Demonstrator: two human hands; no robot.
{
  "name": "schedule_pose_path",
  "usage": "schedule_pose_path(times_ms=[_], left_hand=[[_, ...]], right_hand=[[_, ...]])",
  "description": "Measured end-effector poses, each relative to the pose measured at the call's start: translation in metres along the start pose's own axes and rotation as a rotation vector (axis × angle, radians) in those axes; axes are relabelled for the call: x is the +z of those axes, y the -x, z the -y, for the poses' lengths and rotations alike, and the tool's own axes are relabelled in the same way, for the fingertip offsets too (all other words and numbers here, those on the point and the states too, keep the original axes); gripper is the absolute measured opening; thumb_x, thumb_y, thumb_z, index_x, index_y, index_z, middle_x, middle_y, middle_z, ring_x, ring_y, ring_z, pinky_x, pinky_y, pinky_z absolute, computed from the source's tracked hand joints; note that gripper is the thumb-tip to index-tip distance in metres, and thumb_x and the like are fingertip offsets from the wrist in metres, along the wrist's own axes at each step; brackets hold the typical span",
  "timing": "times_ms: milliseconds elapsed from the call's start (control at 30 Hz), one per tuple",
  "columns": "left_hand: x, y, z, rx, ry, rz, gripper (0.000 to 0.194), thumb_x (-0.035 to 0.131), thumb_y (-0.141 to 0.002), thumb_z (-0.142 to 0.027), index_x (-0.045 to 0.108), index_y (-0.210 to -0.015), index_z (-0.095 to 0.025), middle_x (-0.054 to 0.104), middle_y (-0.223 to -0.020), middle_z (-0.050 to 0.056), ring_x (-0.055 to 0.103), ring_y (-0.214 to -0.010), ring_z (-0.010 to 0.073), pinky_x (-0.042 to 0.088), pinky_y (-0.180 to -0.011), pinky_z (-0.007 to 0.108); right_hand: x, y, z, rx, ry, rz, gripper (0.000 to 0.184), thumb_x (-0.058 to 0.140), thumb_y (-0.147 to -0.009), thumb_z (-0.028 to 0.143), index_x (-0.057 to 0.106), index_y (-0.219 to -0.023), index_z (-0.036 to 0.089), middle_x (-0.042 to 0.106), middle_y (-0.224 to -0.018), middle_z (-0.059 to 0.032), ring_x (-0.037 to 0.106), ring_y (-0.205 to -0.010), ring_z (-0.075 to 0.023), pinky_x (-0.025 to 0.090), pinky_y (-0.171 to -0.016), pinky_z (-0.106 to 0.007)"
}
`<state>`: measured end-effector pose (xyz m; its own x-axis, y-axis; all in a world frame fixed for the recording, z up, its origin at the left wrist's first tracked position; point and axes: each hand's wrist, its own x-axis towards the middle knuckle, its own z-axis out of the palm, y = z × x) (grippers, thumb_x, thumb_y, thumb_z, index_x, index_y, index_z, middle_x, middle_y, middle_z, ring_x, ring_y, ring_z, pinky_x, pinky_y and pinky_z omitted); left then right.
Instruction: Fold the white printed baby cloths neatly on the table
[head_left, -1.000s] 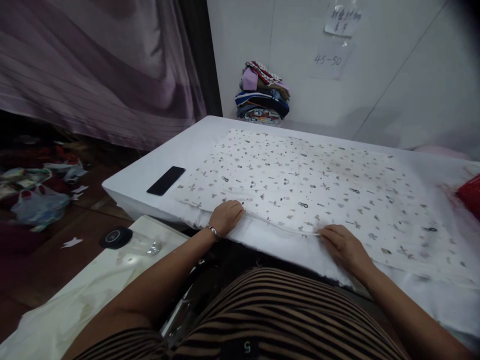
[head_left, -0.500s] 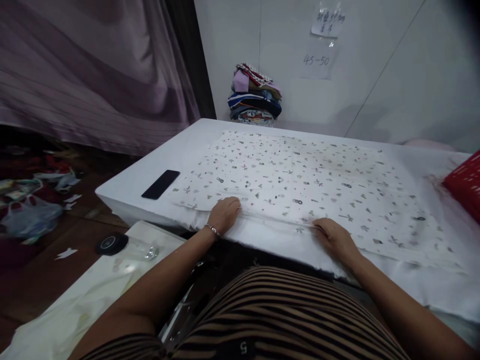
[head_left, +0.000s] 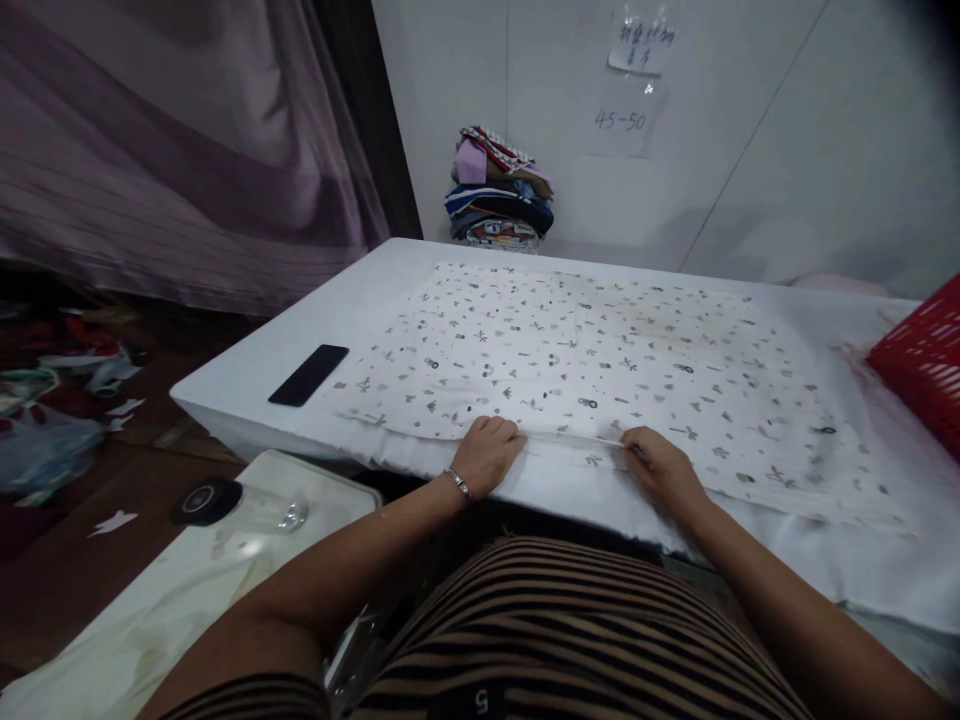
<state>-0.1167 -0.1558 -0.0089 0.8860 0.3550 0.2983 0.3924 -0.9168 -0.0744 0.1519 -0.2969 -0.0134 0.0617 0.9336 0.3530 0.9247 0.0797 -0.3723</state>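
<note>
A white cloth (head_left: 540,345) with small printed motifs lies spread over the white-covered table (head_left: 360,285). Its near edge is held between my two hands, at the table's front. My left hand (head_left: 489,455), with a bracelet at the wrist, has its fingers closed over that edge. To the right, my right hand (head_left: 664,468) pinches the same edge between thumb and fingers. The short stretch of edge between the hands is raised in a narrow fold. My fingertips are partly hidden by the cloth and the hands themselves.
A black phone (head_left: 309,375) lies at the table's left. Folded clothes (head_left: 502,190) are stacked against the back wall, and a red plastic basket (head_left: 919,360) stands at the right edge. Below left, a clear jar with a black lid (head_left: 206,500) lies on a white surface.
My left hand has slid right along the cloth's near edge, closer to my right hand. The right hand keeps its hold at about the same spot. The view has shifted slightly.
</note>
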Motion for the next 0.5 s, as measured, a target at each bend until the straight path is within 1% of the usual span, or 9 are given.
schedule_pose_path(times_ms=[100,200,267,367,433,500], left_hand=[[0.001,-0.006,0.003,-0.002,-0.006,0.017,0.012,0.047,-0.087,-0.016,0.059,-0.086,-0.019,0.056,-0.086,0.005,0.046,-0.083,0.0198,0.033,-0.075,0.036],[-0.001,-0.009,0.005,0.06,0.004,0.045,0.015,0.044,-0.088,-0.014,0.058,-0.081,-0.017,0.056,-0.086,0.006,0.047,-0.084,0.0202,0.034,-0.077,0.036],[-0.004,-0.011,0.007,0.087,0.029,0.043,0.017,0.043,-0.088,-0.014,0.057,-0.078,-0.017,0.056,-0.086,0.006,0.047,-0.084,0.0204,0.035,-0.078,0.036],[-0.014,-0.011,0.01,0.042,0.171,-0.022,0.012,0.044,-0.087,-0.016,0.055,-0.083,-0.017,0.057,-0.093,0.007,0.047,-0.089,0.02,0.037,-0.081,0.036],[-0.018,-0.009,0.01,0.015,0.297,-0.056,0.01,0.044,-0.084,-0.015,0.053,-0.086,-0.017,0.057,-0.097,0.007,0.048,-0.092,0.0193,0.039,-0.081,0.035],[-0.019,-0.006,0.009,0.009,0.382,-0.065,0.011,0.042,-0.081,-0.012,0.051,-0.084,-0.018,0.057,-0.096,0.007,0.05,-0.091,0.0184,0.041,-0.082,0.034]], right_hand=[[0.003,0.001,0.0,-0.065,-0.014,0.0,0.014,0.039,-0.084,0.015,0.051,-0.087,0.021,0.062,-0.093,-0.0066,0.057,-0.085,-0.018,0.048,-0.073,-0.031],[0.006,0.001,0.001,-0.132,-0.015,0.026,0.017,0.038,-0.087,0.015,0.054,-0.084,0.021,0.063,-0.099,-0.0086,0.057,-0.093,-0.0195,0.049,-0.078,-0.035],[0.006,0.002,0.002,-0.185,-0.008,0.05,0.017,0.039,-0.087,0.016,0.055,-0.085,0.02,0.062,-0.102,-0.0095,0.057,-0.096,-0.0203,0.049,-0.08,-0.037],[0.006,0.003,0.007,-0.28,0.011,0.065,0.017,0.045,-0.087,0.02,0.056,-0.1,0.019,0.061,-0.11,-0.0108,0.056,-0.102,-0.0214,0.048,-0.084,-0.039],[0.008,0.004,0.01,-0.326,0.043,0.031,0.025,0.048,-0.087,0.023,0.055,-0.11,0.018,0.06,-0.114,-0.012,0.055,-0.104,-0.0225,0.048,-0.086,-0.04],[0.011,0.004,0.014,-0.334,0.086,-0.02,0.029,0.049,-0.087,0.025,0.054,-0.115,0.019,0.06,-0.114,-0.0123,0.056,-0.104,-0.023,0.049,-0.085,-0.04]])
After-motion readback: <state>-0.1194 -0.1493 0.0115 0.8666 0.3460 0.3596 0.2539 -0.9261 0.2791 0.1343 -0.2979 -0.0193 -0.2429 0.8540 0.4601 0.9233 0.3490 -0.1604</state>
